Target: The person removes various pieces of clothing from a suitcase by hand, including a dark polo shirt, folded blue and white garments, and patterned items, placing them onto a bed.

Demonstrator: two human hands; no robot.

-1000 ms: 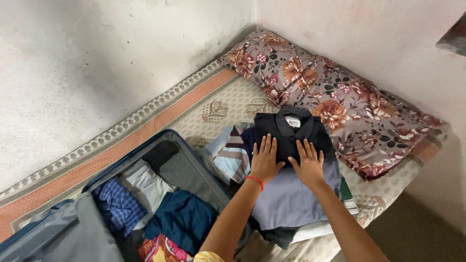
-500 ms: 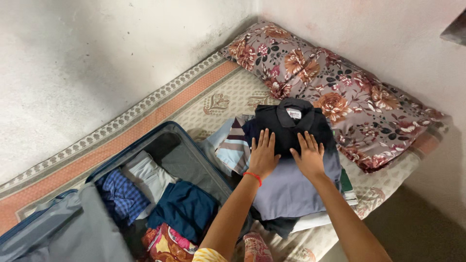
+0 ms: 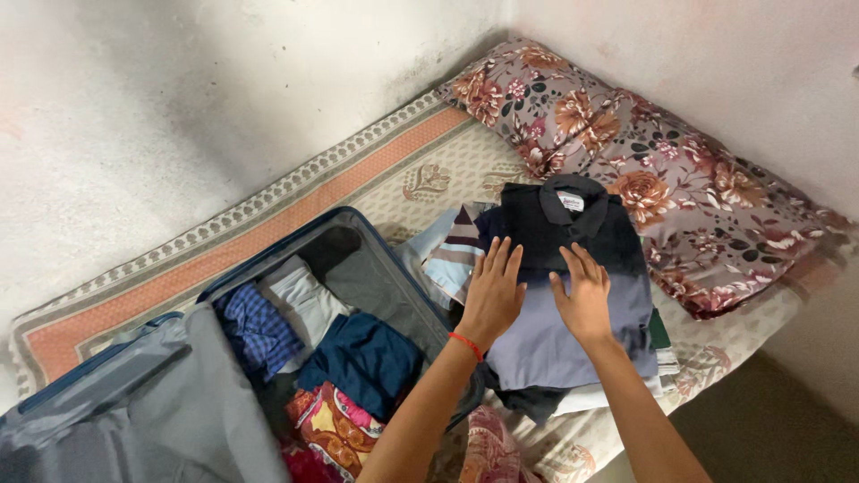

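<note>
while both hands lie flat on the clothes, we go through the scene from left to right. at the far left the grey suitcase lid (image 3: 134, 402) lies open on the patterned bedsheet (image 3: 268, 215). next to it the open blue suitcase (image 3: 358, 268) holds a blue checked garment (image 3: 258, 331), a pale folded garment (image 3: 304, 300), a dark blue folded garment (image 3: 367, 362) and a bright floral cloth (image 3: 327, 425). it looks fairly full to us, so added clothes could bulge or crease.

just right of the case, a striped garment (image 3: 456, 255) juts out from under the stack. our left hand (image 3: 494, 291), a red thread at the wrist, rests palm down, fingers extended and slightly fanned, across the line where the black collared shirt (image 3: 564, 228) overlaps the grey-blue folded shirt (image 3: 564, 331). our right hand (image 3: 583, 295) lies beside it, palm down, fingers straight and close together, gripping nothing.

this pile sits on the bed between the suitcase and the floral pillow (image 3: 662, 170), with paler folded items under it near the mattress edge.

risks, in our judgement: pressing or sliding on the top layers alone could shear them off the uneven lower ones; the folds could open; the striped garment could be dragged out of place; items at the right could slip off the edge.
</note>
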